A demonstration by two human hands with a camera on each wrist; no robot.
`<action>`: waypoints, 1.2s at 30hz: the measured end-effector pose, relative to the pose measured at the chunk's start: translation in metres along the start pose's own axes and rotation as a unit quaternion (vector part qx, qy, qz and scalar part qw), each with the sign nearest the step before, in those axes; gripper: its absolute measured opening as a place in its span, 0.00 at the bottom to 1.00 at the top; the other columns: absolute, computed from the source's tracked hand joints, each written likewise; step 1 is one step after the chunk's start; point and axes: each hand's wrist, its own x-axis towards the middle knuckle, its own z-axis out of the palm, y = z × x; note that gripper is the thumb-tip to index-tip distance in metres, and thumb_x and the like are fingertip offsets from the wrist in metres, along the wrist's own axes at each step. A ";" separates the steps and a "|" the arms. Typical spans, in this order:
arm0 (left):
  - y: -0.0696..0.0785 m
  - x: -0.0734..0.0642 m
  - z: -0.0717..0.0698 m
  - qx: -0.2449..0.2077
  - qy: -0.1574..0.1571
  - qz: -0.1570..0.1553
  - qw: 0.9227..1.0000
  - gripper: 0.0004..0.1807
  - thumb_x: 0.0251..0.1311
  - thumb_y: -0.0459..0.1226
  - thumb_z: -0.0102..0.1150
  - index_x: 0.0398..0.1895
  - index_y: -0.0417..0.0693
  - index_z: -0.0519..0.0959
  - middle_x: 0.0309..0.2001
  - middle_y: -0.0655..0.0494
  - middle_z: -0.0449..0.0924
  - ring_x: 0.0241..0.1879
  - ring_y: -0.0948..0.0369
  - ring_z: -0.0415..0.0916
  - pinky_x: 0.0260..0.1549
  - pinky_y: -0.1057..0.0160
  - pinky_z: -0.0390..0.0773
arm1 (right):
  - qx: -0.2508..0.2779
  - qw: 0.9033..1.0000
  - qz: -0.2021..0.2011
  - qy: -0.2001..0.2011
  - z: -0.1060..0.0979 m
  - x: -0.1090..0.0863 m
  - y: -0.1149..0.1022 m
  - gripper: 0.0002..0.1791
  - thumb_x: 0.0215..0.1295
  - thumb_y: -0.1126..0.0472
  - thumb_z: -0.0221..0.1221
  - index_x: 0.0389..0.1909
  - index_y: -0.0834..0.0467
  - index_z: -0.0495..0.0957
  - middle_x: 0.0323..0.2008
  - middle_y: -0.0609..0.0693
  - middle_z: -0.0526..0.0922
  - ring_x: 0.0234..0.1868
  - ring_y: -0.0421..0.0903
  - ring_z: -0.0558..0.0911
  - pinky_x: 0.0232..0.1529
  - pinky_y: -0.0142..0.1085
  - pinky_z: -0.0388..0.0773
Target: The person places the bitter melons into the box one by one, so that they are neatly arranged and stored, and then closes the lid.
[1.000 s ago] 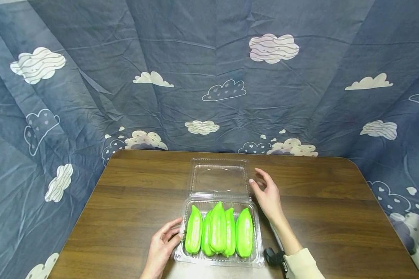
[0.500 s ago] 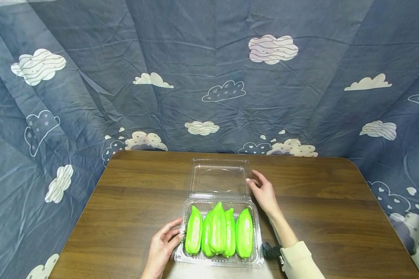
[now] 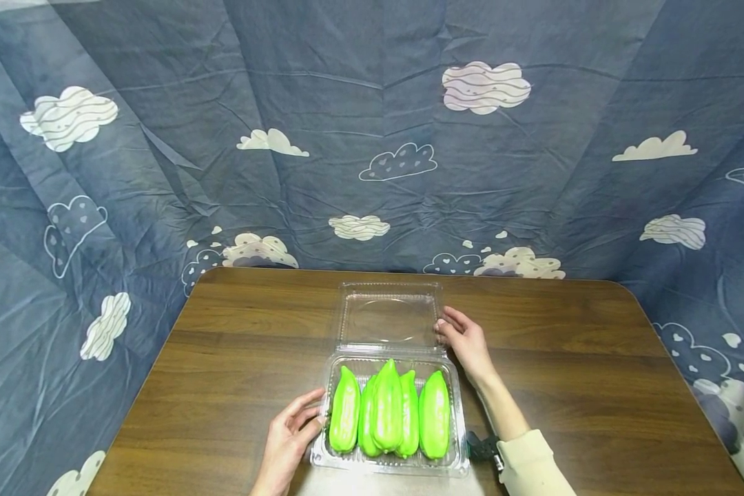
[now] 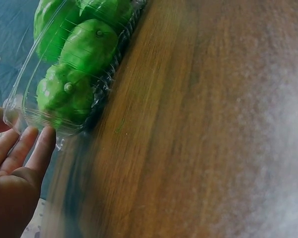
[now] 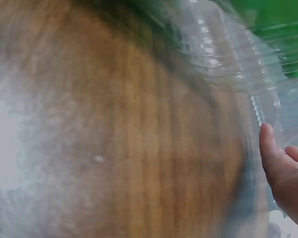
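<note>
A clear plastic clamshell box (image 3: pixel 392 466) stands unlatched at the table's front edge, its lid (image 3: pixel 389 317) lying flat behind the tray. Inside are several bright green, oblong, ridged fruits or vegetables (image 3: pixel 434 413) with pointed tips; one lies on top of its neighbours. My left hand (image 3: pixel 288 437) rests against the tray's left rim, fingers fairly straight. In the left wrist view its fingertips (image 4: pixel 45 136) touch the tray's corner. At the lid's right edge is my right hand (image 3: pixel 469 344), thumb and fingertips at the rim. In the right wrist view a straight finger (image 5: pixel 268 148) touches that edge.
The brown wood-grain table (image 3: pixel 564 386) extends to both sides of the box. Behind it hangs a dark blue cloth (image 3: pixel 322 186) with a cloud print. A black strap device (image 3: pixel 483 448) sits at my right wrist, beside the tray's right side.
My right hand has moved left and slightly nearer, from beside the lid to its right edge. My left hand, the box and the green pieces stay where they were.
</note>
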 end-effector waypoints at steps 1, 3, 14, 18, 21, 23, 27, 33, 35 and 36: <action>0.000 0.000 0.000 0.000 0.000 0.000 1.000 0.25 0.56 0.23 0.60 0.60 0.34 0.75 0.60 0.39 0.74 0.51 0.57 0.78 0.49 0.67 0.75 | 0.006 1.000 0.001 0.000 0.000 0.000 -0.001 0.27 0.70 0.71 0.52 0.67 0.76 0.59 0.64 0.74 0.66 0.51 0.55 0.81 0.47 0.36 0.80; 0.000 0.000 0.000 0.001 0.001 0.001 1.000 0.25 0.56 0.24 0.61 0.60 0.34 0.75 0.60 0.39 0.74 0.51 0.57 0.78 0.49 0.67 0.75 | 0.015 1.000 -0.002 0.000 -0.001 0.001 -0.002 0.27 0.70 0.72 0.52 0.67 0.75 0.60 0.64 0.74 0.66 0.50 0.54 0.82 0.48 0.37 0.80; 0.000 0.000 0.001 0.001 0.005 -0.003 1.000 0.25 0.56 0.23 0.61 0.60 0.34 0.75 0.59 0.39 0.74 0.50 0.58 0.78 0.48 0.68 0.75 | 0.064 0.998 -0.021 0.007 -0.001 -0.001 -0.013 0.26 0.67 0.75 0.53 0.66 0.73 0.64 0.58 0.75 0.71 0.46 0.47 0.83 0.48 0.36 0.80; 0.000 0.000 0.000 0.003 0.006 0.000 1.000 0.25 0.56 0.23 0.61 0.60 0.34 0.75 0.59 0.39 0.74 0.50 0.57 0.78 0.48 0.67 0.75 | 0.063 0.998 -0.022 0.005 -0.003 -0.002 -0.018 0.26 0.67 0.74 0.54 0.66 0.71 0.64 0.58 0.74 0.71 0.44 0.46 0.83 0.48 0.35 0.79; -0.001 0.001 0.000 0.003 0.005 0.002 1.000 0.25 0.56 0.23 0.61 0.60 0.33 0.75 0.59 0.38 0.74 0.50 0.56 0.78 0.48 0.67 0.75 | 0.075 0.997 -0.020 0.001 -0.004 -0.003 -0.021 0.26 0.67 0.73 0.55 0.66 0.71 0.64 0.59 0.73 0.71 0.45 0.46 0.83 0.49 0.36 0.79; -0.001 0.001 0.000 0.003 0.004 0.002 1.000 0.25 0.56 0.23 0.61 0.60 0.33 0.75 0.59 0.38 0.74 0.50 0.56 0.78 0.48 0.67 0.76 | 0.087 0.996 -0.024 -0.005 -0.005 -0.003 -0.023 0.26 0.67 0.73 0.56 0.66 0.71 0.64 0.59 0.73 0.70 0.47 0.47 0.83 0.50 0.37 0.78; -0.001 0.001 0.001 0.003 0.004 0.003 1.000 0.25 0.56 0.23 0.60 0.60 0.33 0.75 0.59 0.39 0.75 0.50 0.57 0.78 0.47 0.67 0.76 | 0.104 0.993 -0.044 -0.025 -0.009 -0.004 -0.025 0.25 0.68 0.73 0.56 0.65 0.72 0.64 0.61 0.71 0.70 0.52 0.49 0.81 0.53 0.40 0.77; -0.002 0.001 0.001 0.001 0.005 0.006 1.000 0.25 0.56 0.23 0.60 0.60 0.33 0.75 0.60 0.38 0.74 0.50 0.57 0.78 0.47 0.67 0.76 | 0.119 0.988 -0.077 -0.063 -0.015 -0.005 -0.026 0.25 0.68 0.74 0.54 0.64 0.74 0.62 0.62 0.68 0.70 0.57 0.52 0.79 0.54 0.40 0.76; -0.002 0.001 0.001 0.001 0.007 0.004 1.000 0.25 0.56 0.22 0.61 0.60 0.33 0.75 0.60 0.38 0.74 0.50 0.58 0.78 0.47 0.68 0.76 | 0.122 0.986 -0.084 -0.071 -0.017 -0.006 -0.027 0.25 0.68 0.75 0.54 0.64 0.75 0.62 0.61 0.67 0.71 0.57 0.52 0.78 0.54 0.40 0.76; -0.002 0.001 0.001 0.001 0.008 0.003 1.000 0.25 0.55 0.22 0.61 0.60 0.33 0.75 0.60 0.38 0.74 0.50 0.58 0.78 0.47 0.68 0.76 | 0.122 0.986 -0.088 -0.075 -0.017 -0.006 -0.027 0.25 0.68 0.76 0.54 0.64 0.75 0.62 0.61 0.67 0.71 0.57 0.52 0.78 0.54 0.39 0.76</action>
